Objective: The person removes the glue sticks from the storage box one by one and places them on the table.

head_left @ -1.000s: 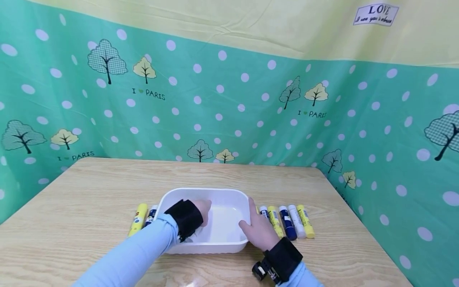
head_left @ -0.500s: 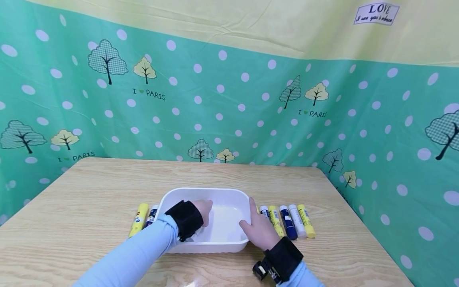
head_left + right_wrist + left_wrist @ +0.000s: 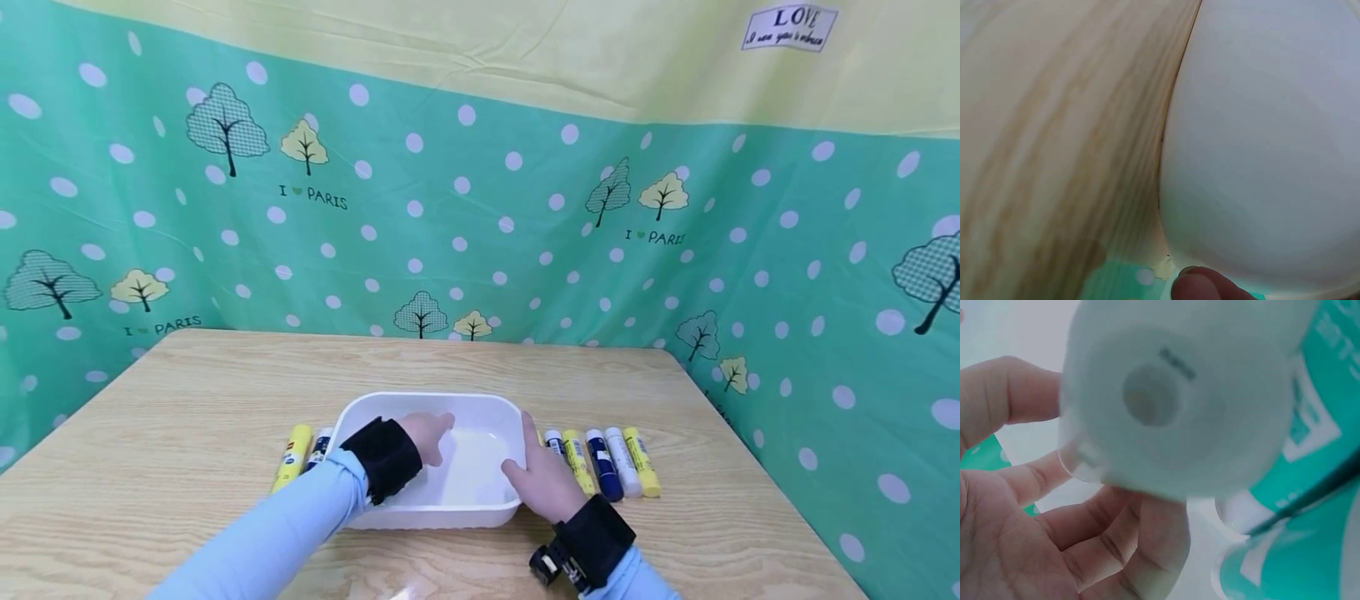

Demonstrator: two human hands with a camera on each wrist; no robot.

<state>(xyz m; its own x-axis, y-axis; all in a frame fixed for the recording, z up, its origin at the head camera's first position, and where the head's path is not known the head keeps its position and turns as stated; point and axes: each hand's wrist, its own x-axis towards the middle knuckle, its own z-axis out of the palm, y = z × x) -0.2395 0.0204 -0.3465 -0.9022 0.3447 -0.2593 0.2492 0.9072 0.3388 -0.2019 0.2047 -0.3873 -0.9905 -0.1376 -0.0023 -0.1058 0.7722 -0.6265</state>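
A white plastic tub (image 3: 438, 518) stands on the table in front of me. My left hand (image 3: 426, 437) reaches down into it. In the left wrist view, the thumb and curled fingers of that hand hold a whitish glue stick (image 3: 1229, 419), its round base facing the camera. Beside it lie teal-and-white glue sticks (image 3: 1322, 450), which the tub wall and arm hide in the head view. My right hand (image 3: 552, 485) grips the tub's right rim, thumb on the inner side; in the right wrist view a fingertip (image 3: 1200, 286) shows by the tub's outer wall.
Right of the tub lies a row of several glue sticks, among them a yellow one (image 3: 641, 462), a white one (image 3: 622, 462) and a dark blue one (image 3: 604, 467). To its left lie a yellow glue stick (image 3: 292, 457) and a dark blue one (image 3: 318, 448). A patterned curtain (image 3: 420, 225) hangs behind the table.
The left hand has risen slightly inside the tub, and more of its fingers shows. The right hand and the tub have stayed in place.
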